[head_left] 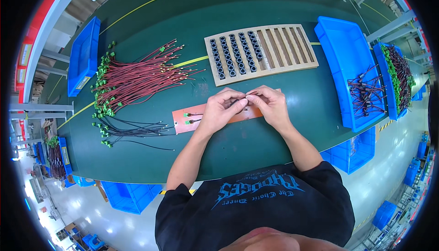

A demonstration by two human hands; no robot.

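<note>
My left hand [221, 110] and my right hand [270, 108] meet above an orange-copper strip board [180, 125]. Both hands are closed, thumbs and fingertips pinching a thin, dark reddish wire [247, 96] that is mostly hidden by the fingers. On the board's left end lie two green connectors [187, 114] with short wires running under my left hand. Left of the board, several black wires with green connectors [132, 126] are spread out. Beyond them is a large fan of red wires with green connectors [137, 77].
Ahead stands a slotted wooden rack [270, 70], its left slots filled with black ring-shaped parts [231, 54]. A blue tray [336, 82] at right holds wire assemblies [366, 93]; another blue bin [402, 79] is beside it. A blue tray [84, 59] stands at far left on the green table [256, 155].
</note>
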